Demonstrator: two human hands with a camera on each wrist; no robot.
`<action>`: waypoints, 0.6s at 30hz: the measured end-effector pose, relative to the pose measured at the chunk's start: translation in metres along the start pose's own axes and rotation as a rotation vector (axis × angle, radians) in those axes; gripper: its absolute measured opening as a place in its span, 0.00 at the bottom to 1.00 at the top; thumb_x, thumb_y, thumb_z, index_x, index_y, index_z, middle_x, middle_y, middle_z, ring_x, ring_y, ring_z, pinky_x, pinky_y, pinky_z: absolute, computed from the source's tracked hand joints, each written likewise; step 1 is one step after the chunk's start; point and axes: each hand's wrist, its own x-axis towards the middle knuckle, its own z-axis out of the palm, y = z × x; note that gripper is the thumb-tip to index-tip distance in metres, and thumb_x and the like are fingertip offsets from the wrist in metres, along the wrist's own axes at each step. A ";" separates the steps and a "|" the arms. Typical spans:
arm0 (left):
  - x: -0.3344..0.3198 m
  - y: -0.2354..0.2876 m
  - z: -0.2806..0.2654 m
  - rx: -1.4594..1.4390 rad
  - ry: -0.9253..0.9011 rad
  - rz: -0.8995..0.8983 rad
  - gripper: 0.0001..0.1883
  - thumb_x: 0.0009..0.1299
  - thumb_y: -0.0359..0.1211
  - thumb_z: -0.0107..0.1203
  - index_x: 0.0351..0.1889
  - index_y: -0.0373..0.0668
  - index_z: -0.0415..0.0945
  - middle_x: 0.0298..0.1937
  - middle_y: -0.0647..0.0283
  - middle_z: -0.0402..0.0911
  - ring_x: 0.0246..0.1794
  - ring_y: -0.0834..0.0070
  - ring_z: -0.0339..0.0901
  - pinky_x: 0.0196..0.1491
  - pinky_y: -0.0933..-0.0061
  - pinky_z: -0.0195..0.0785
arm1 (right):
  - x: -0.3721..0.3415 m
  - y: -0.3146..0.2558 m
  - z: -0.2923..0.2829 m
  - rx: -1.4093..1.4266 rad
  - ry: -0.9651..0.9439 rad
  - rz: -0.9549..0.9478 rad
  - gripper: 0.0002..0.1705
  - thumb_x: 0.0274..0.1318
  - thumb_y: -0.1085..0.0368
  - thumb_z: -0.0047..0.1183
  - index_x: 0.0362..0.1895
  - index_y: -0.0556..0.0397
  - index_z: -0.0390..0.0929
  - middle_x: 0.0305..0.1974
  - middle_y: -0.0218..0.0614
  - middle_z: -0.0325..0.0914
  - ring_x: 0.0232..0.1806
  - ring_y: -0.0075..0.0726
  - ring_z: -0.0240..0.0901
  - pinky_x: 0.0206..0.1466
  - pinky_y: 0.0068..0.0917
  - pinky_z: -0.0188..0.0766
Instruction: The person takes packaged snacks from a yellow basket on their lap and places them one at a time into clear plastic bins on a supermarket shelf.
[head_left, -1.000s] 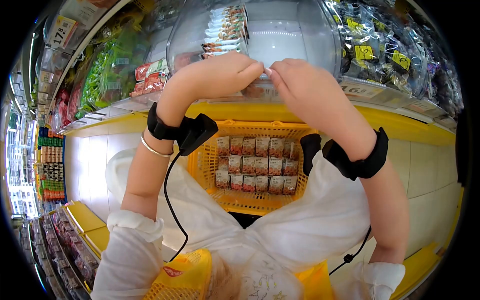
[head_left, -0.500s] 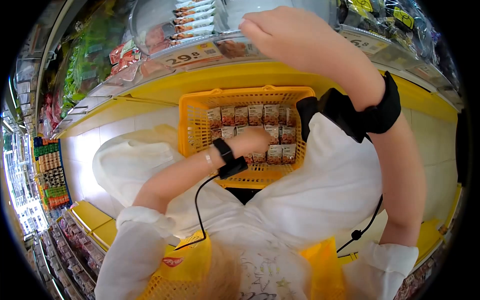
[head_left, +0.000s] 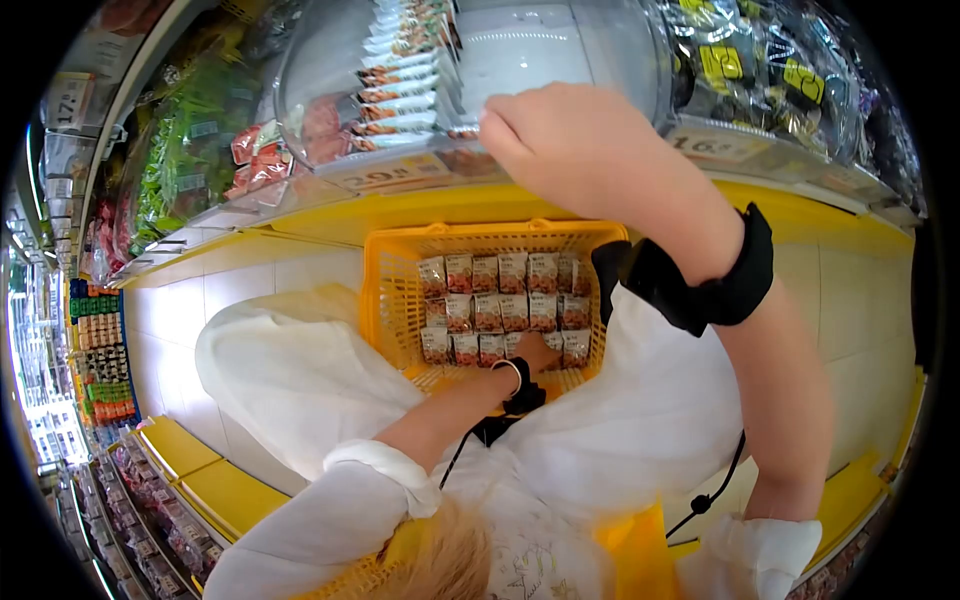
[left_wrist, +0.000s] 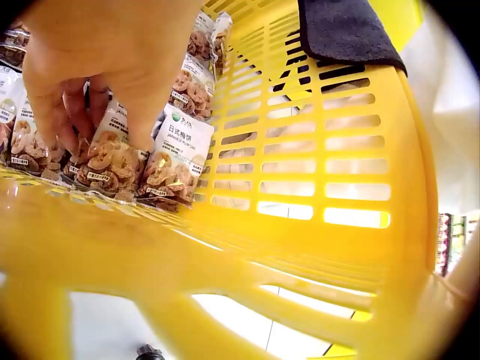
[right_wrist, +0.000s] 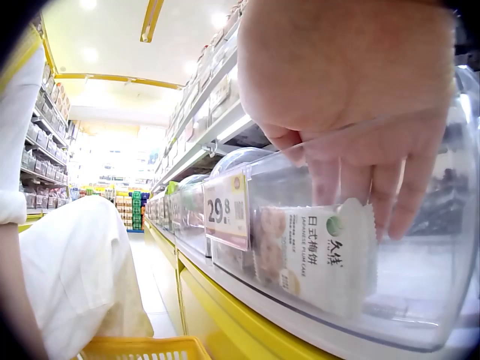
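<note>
My left hand (head_left: 537, 352) reaches into the yellow basket (head_left: 372, 300), at the near row of its small plum cake packets (head_left: 512, 270). In the left wrist view its thumb and fingers pinch one plum cake packet (left_wrist: 112, 161) standing upright beside another packet (left_wrist: 176, 154). At the shelf, my right hand (head_left: 575, 135) dips over the front of the clear plastic bin (head_left: 530, 60). In the right wrist view its fingers point straight down behind a white plum cake packet (right_wrist: 319, 259), which stands against the bin's front wall.
A row of packets (head_left: 400, 90) stands in the bin's left part. A price tag (right_wrist: 226, 211) is fixed to the shelf front. Green-wrapped goods (head_left: 195, 160) lie left, black-and-yellow bags (head_left: 720, 65) right. The white-trousered legs (head_left: 640, 370) flank the basket.
My left hand has left the right hand at the bin, come down into the basket and reached its near row. The right hand stays over the bin while the view shifts.
</note>
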 end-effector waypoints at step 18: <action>-0.310 0.207 -0.374 0.334 0.423 0.866 0.20 0.65 0.31 0.61 0.52 0.37 0.67 0.44 0.56 0.82 0.42 0.64 0.82 0.47 0.66 0.73 | -0.001 0.007 0.006 0.082 -0.049 0.029 0.23 0.61 0.58 0.38 0.23 0.57 0.79 0.24 0.50 0.79 0.30 0.60 0.76 0.39 0.50 0.73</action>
